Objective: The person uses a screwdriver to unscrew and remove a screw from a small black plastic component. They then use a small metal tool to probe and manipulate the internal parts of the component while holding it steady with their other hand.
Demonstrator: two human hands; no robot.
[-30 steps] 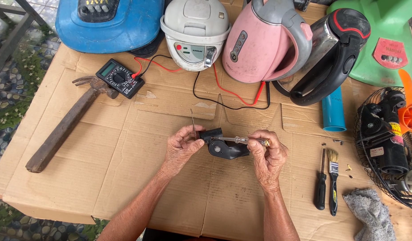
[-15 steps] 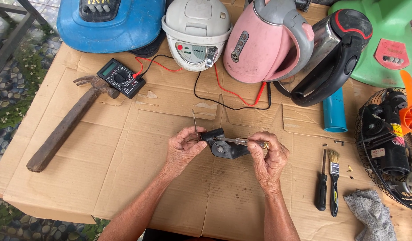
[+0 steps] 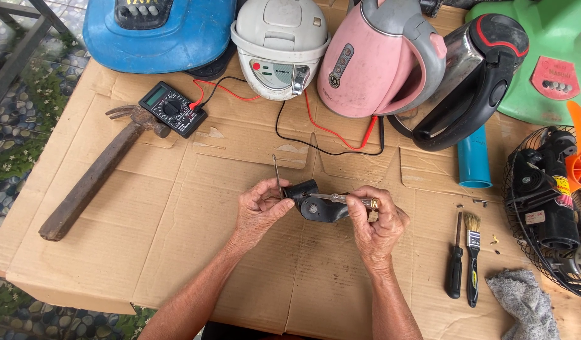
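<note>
My left hand (image 3: 258, 213) grips a small black plastic part (image 3: 317, 203) at its left end, just above the cardboard sheet (image 3: 177, 226). A thin metal strip (image 3: 275, 171) sticks up from the part beside my left thumb. My right hand (image 3: 378, 223) is closed around a clear-handled screwdriver (image 3: 347, 199). Its shaft lies across the black part, tip pointing left toward a screw spot. Both hands sit at the middle of the cardboard, close to each other.
At the back stand a blue appliance (image 3: 158, 28), a white cooker (image 3: 281, 44), a pink kettle (image 3: 382, 56) and a steel kettle (image 3: 470, 75). A multimeter (image 3: 173, 108) and hammer (image 3: 92, 179) lie left; a screwdriver (image 3: 455, 267), brush (image 3: 472, 252), rag (image 3: 523, 302) and fan (image 3: 548, 201) lie right.
The hands and the black part stay in nearly the same place; the view has shifted only slightly.
</note>
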